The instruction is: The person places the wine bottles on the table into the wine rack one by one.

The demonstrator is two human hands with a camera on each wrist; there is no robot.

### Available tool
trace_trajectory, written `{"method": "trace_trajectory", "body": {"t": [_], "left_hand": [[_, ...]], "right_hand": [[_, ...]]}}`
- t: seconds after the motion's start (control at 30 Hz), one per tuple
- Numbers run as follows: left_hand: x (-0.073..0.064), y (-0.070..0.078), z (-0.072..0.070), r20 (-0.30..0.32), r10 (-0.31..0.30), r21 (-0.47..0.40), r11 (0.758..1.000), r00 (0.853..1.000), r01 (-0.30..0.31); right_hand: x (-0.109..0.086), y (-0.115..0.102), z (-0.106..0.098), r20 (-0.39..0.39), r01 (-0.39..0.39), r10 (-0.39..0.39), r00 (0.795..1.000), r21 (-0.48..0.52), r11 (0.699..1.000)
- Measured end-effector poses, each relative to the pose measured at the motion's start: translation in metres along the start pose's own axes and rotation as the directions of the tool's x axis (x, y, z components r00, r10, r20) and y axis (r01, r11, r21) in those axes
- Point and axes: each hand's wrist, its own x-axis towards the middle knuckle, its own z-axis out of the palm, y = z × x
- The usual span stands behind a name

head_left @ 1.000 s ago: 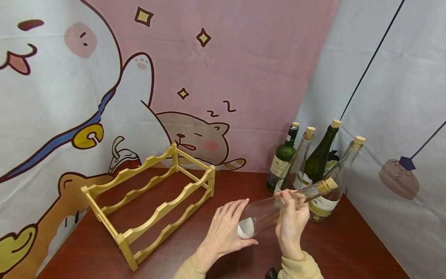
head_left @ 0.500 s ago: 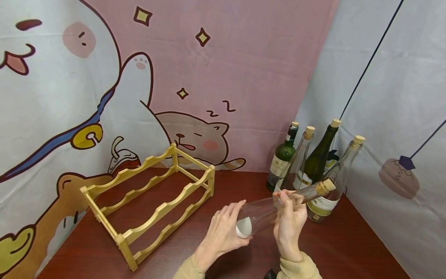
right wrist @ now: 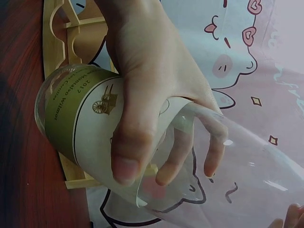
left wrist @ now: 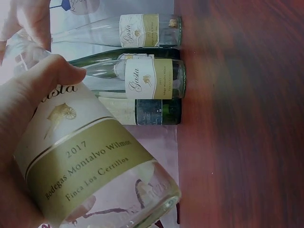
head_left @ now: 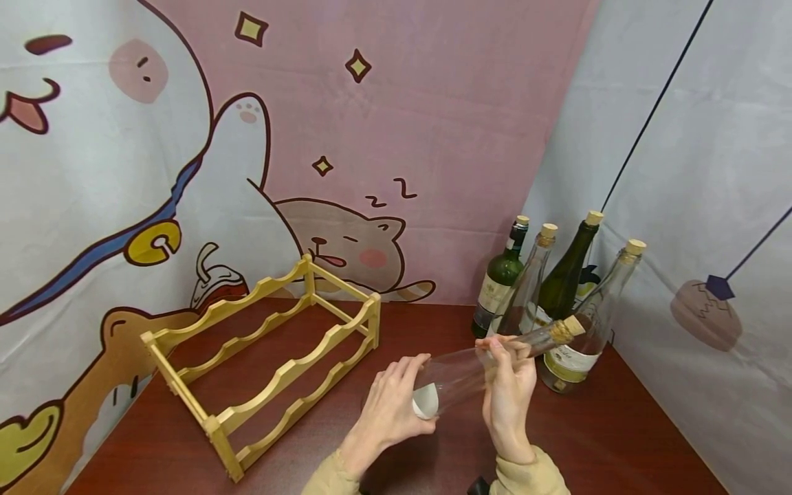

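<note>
A clear glass wine bottle (head_left: 454,375), stopped with a cork (head_left: 572,325), lies tilted between both hands above the table, its neck up to the right. My left hand (head_left: 392,409) grips the lower body around the label. That label (left wrist: 90,152), cream and olive with "2017" on it, shows in the left wrist view beneath the thumb. My right hand (head_left: 510,392) holds the shoulder and lower neck. In the right wrist view the left hand (right wrist: 152,85) wraps the labelled part, while only some right fingertips (right wrist: 290,219) appear at the corner.
A wooden bottle rack (head_left: 291,371) with scalloped rails stands on the dark red table (head_left: 334,447) at left. Several corked bottles stand at the right: a green bottle (head_left: 507,268), a clear bottle (head_left: 526,289), a darker green bottle (head_left: 563,278) and another clear bottle (head_left: 612,295). Printed cloth walls enclose the back and side.
Both hands have shifted slightly left together with the bottle, away from the standing bottles. The hold of each hand looks the same, and the rack and other bottles have stayed put.
</note>
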Motion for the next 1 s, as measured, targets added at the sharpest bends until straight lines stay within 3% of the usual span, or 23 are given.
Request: {"method": "trace_trajectory", "body": {"t": [0.33,0.57,1.0], "left_hand": [[0.001,-0.005,-0.004,0.027,-0.026,-0.044,0.999,0.999,0.028],[0.001,-0.007,-0.006,0.048,-0.034,-0.038,0.999,0.998,0.036],[0.002,-0.011,-0.010,0.044,-0.032,-0.045,0.998,0.999,0.034]], "right_hand": [[0.001,0.001,0.000,0.016,-0.049,0.050,0.999,-0.094,0.994],[0.002,0.002,-0.003,0.069,-0.044,0.047,0.997,-0.041,0.998],[0.002,-0.001,-0.002,0.096,-0.097,0.104,0.990,-0.075,0.992]]}}
